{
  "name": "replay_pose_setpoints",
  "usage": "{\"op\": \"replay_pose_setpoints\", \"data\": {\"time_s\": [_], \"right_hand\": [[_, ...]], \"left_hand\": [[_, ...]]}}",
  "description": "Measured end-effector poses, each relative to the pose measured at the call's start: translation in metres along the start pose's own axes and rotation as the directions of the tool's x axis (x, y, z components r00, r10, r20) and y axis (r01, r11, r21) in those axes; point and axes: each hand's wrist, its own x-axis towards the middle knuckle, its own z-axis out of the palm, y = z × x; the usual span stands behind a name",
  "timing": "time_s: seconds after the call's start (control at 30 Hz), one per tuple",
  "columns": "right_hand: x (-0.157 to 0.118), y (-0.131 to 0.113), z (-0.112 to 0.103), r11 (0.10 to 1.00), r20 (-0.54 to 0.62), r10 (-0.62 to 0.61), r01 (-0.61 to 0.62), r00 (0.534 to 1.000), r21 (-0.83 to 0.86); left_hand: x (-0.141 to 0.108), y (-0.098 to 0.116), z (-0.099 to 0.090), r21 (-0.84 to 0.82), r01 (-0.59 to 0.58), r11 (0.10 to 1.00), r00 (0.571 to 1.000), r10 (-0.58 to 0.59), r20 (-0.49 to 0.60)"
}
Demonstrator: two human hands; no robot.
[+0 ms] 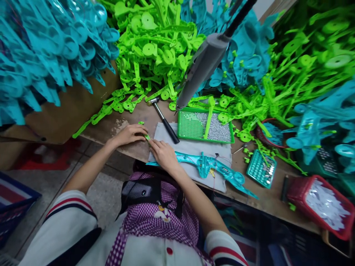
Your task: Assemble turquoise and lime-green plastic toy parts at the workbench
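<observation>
Near the table's front edge, my left hand [129, 134] and my right hand [164, 155] meet at a small green plastic part [146, 137], with the fingers of both closed on it. Under my right wrist and beyond it lies a long translucent blue bow-shaped piece [203, 164] on a grey cloth [222, 150]; my right hand covers part of its left end. A thin dark wire runs along the blue piece. A hammer [165, 121] with a black handle rests just behind my hands, its handle end on the cloth.
A green tray [188, 138] of small metal pieces stands behind the cloth. Above it hangs a grey power screwdriver [203, 66]. Heaps of green parts [158, 48] and blue parts [52, 48] line the back. Rightward are a teal tray [256, 173] and a red bin [298, 194].
</observation>
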Motion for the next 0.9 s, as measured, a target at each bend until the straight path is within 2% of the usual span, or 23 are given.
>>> {"op": "replay_pose_setpoints", "data": {"time_s": [0.13, 0.2, 0.43, 0.63, 0.77, 0.9], "right_hand": [[0.002, -0.002, -0.006, 0.999, 0.022, 0.005, -0.005, 1.000, -0.032], [0.004, -0.003, -0.007, 0.999, 0.040, 0.012, -0.010, 0.999, -0.045], [0.007, -0.007, -0.008, 0.994, 0.106, 0.012, 0.000, 0.994, -0.111], [0.012, -0.017, -0.013, 0.987, 0.145, 0.108, -0.088, 0.984, -0.135], [0.006, -0.012, -0.013, 0.993, 0.116, 0.115, -0.115, 0.987, -0.003], [-0.002, 0.003, -0.016, 0.966, 0.096, 0.044, -0.067, 0.994, 0.249]], "left_hand": [[-0.003, -0.007, 0.005, -0.029, 0.020, 0.999, 0.991, -0.024, -0.135], [-0.002, -0.009, 0.007, -0.023, 0.027, 0.999, 0.986, -0.031, -0.162], [0.003, -0.009, 0.002, -0.004, 0.041, 0.999, 0.997, -0.041, -0.072], [0.002, -0.006, 0.003, 0.060, 0.103, 0.993, 0.993, -0.100, -0.057], [0.001, -0.003, 0.005, 0.063, 0.127, 0.990, 0.991, -0.124, -0.056], [0.001, -0.002, 0.004, 0.074, 0.176, 0.982, 0.983, -0.171, -0.065]]}}
